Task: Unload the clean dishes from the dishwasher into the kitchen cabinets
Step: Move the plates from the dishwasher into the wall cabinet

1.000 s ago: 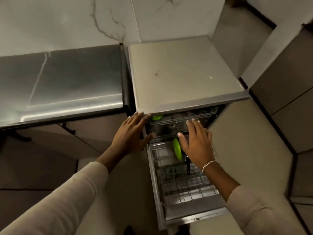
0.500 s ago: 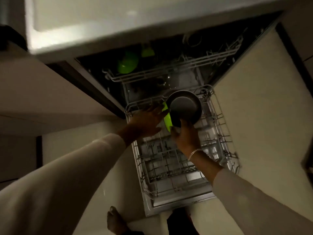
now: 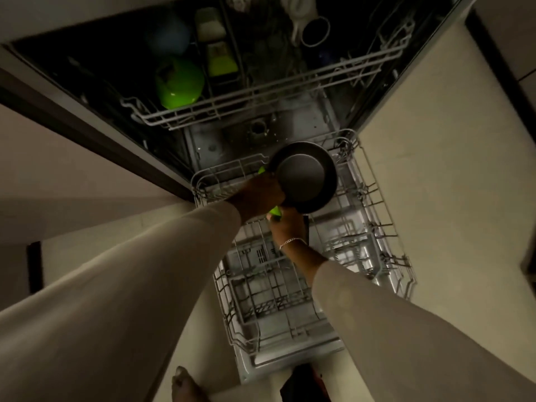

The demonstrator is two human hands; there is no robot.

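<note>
Bending right down to the open dishwasher (image 3: 261,129) now, both pale-sleeved arms reach to the middle of the frame, at the far end of the white wire lower rack (image 3: 377,227). The left hand (image 3: 256,195) is wrapped over the thin lime-green plate (image 3: 274,211), which stands on edge there. Green peeks out above and below the knuckles, and the fingers look curled round its rim. The right hand (image 3: 287,227), the one with the thin chain bracelet (image 3: 291,242), sits just beneath the dark grey round metal pan (image 3: 306,178). Its fingers are closed on the pan low down, though I cannot tell exactly where they bite. A black handle (image 3: 306,230) shows just beside that wrist. The pan is tipped up with its base facing us, touching the plate and the left knuckles.

Two things coming out together, I'd say. Best to ease pan and plate apart first, or they'll scrape. Then lift each one straight up off the tines so no rim snags the wire. Mind the upper wire rack (image 3: 261,111) at upper centre of the frame, loaded with a glossy green bowl (image 3: 179,82) and a white mug (image 3: 298,15). Bring the load out low and toward us, not up into that rack. The pan looks the heavier, so a firm hold on its handle would steady it.
</note>
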